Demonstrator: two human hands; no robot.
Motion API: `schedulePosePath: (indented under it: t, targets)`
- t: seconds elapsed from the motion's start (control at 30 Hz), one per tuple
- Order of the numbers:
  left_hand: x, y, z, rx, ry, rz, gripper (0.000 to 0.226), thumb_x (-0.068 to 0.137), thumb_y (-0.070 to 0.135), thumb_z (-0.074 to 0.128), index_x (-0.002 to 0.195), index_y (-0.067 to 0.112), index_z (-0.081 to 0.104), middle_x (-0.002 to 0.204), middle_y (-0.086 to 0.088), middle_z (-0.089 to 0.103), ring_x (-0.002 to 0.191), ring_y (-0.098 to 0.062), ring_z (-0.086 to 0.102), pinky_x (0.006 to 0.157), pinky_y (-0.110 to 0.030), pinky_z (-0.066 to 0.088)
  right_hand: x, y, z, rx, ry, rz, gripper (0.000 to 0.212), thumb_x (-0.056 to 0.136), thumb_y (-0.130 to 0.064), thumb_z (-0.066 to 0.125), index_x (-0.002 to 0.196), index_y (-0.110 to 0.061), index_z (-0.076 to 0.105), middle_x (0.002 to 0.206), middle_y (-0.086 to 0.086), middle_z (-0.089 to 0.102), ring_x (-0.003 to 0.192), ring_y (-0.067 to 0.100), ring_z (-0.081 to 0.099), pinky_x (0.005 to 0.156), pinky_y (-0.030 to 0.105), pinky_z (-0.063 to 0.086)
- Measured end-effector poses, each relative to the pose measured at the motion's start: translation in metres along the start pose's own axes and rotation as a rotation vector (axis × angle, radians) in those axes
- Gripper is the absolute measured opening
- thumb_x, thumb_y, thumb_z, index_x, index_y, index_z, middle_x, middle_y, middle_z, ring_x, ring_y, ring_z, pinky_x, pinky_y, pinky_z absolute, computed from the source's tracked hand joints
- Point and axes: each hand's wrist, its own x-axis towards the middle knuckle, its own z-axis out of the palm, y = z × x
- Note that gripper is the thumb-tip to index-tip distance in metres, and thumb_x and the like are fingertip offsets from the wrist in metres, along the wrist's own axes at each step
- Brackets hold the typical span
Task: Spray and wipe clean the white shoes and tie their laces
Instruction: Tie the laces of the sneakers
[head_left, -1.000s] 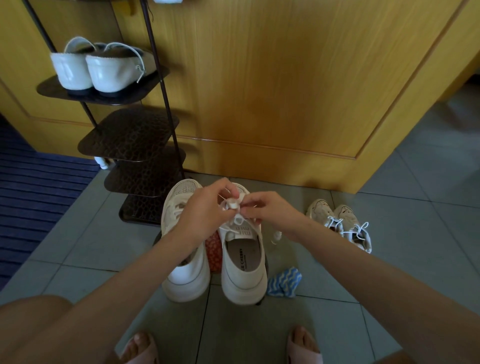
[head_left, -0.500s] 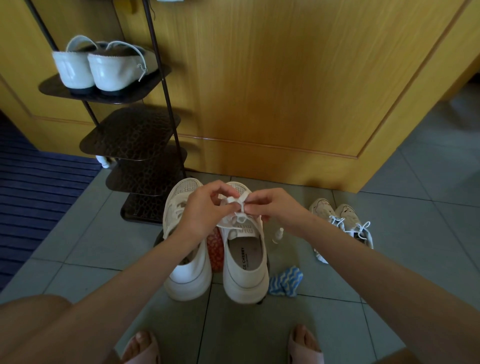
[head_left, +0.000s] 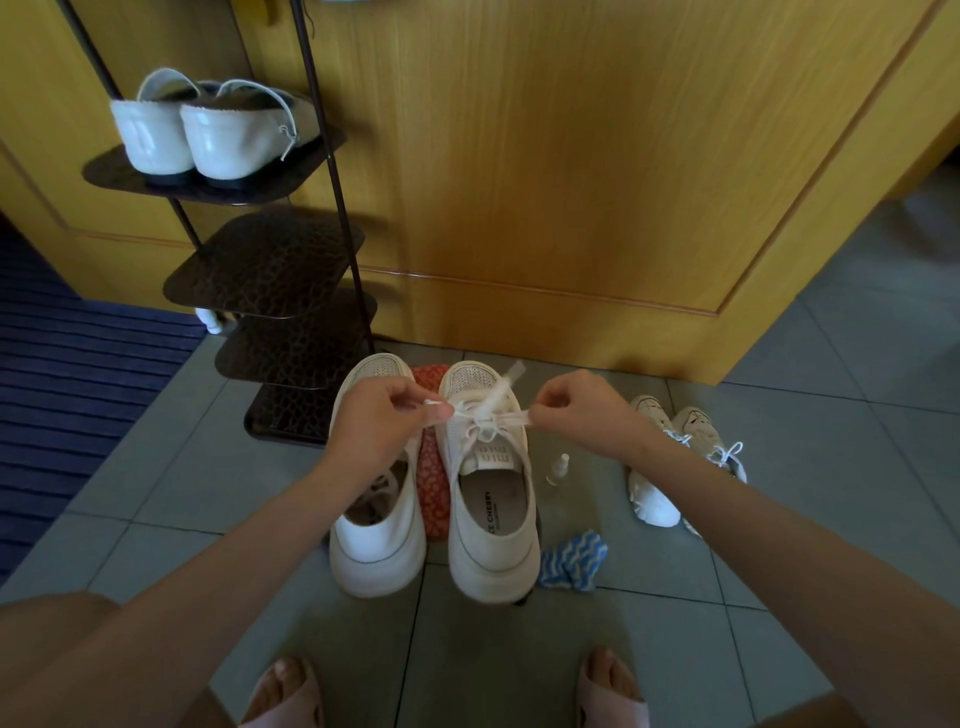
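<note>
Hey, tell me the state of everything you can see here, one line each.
Left hand, pinching lace.
Right hand, pinching lace.
Shoe between hands, laces pulled taut sideways.
Other shoe, laces mostly hidden by arm.
Spray bottle, upright on floor.
Cloth, crumpled on floor.
Beige sneakers, laces tied in bows.

left shoe (head_left: 376, 519), right shoe (head_left: 493, 525) side by side on floor (head_left: 156, 467), toes toward cabinet (head_left: 571, 182). fabric piece (head_left: 434, 483) wedged between them. spray bottle (head_left: 558, 467) just right of right shoe, rag (head_left: 571, 566) by its heel. second pair (head_left: 675, 457) further right. rack (head_left: 275, 270) back left, flats (head_left: 208, 135) on top shelf (head_left: 119, 174).
</note>
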Motion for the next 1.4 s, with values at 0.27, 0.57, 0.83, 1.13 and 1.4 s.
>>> schedulePosePath:
  t: [0.27, 0.57, 0.83, 1.13, 1.4]
  targets:
    - [-0.008, -0.002, -0.001, -0.137, -0.03, -0.099, 0.007, 0.087, 0.006, 0.062, 0.08, 0.005, 0.06, 0.075, -0.014, 0.068, 0.054, -0.015, 0.067, 0.045, -0.024, 0.054, 0.0, 0.008, 0.002, -0.127, -0.057, -0.056, 0.017, 0.088, -0.027, 0.06, 0.075, -0.017, 0.064, 0.065, -0.003, 0.058, 0.058, 0.012, 0.049, 0.056, 0.027, 0.039]
    - [-0.012, 0.004, -0.003, 0.083, 0.026, -0.031, 0.007, 0.086, 0.01, 0.064, 0.08, 0.008, 0.064, 0.067, -0.007, 0.071, 0.053, -0.013, 0.068, 0.037, -0.017, 0.044, -0.001, 0.015, -0.004, -0.216, -0.069, -0.101, 0.017, 0.089, -0.032, 0.061, 0.084, -0.018, 0.07, 0.068, -0.01, 0.06, 0.059, 0.003, 0.049, 0.056, 0.023, 0.037]
    - [-0.011, 0.004, -0.007, 0.163, 0.036, -0.006, 0.009, 0.084, 0.009, 0.067, 0.075, 0.008, 0.064, 0.063, -0.005, 0.069, 0.046, -0.011, 0.065, 0.038, -0.009, 0.038, -0.004, 0.012, -0.006, -0.301, -0.067, -0.108, 0.018, 0.088, -0.036, 0.059, 0.083, -0.021, 0.068, 0.072, -0.01, 0.061, 0.061, 0.004, 0.05, 0.053, 0.022, 0.036]
    - [-0.012, 0.017, -0.025, 0.076, -0.103, -0.02, 0.016, 0.076, 0.016, 0.075, 0.09, 0.016, 0.066, 0.081, 0.002, 0.07, 0.049, -0.011, 0.066, 0.034, -0.014, 0.037, -0.008, -0.002, -0.013, -0.088, -0.048, -0.114, 0.018, 0.089, -0.03, 0.061, 0.101, -0.019, 0.069, 0.084, -0.014, 0.06, 0.065, -0.008, 0.051, 0.057, 0.009, 0.037]
    - [-0.005, 0.001, -0.075, 0.366, -0.01, 0.088, 0.019, 0.079, 0.007, 0.07, 0.074, 0.025, 0.069, 0.08, 0.008, 0.069, 0.075, -0.013, 0.067, 0.07, -0.031, 0.057, -0.006, -0.062, 0.027, 0.058, -0.041, -0.427, 0.012, 0.087, -0.014, 0.064, 0.093, -0.023, 0.07, 0.088, -0.008, 0.059, 0.078, 0.001, 0.049, 0.07, 0.014, 0.043]
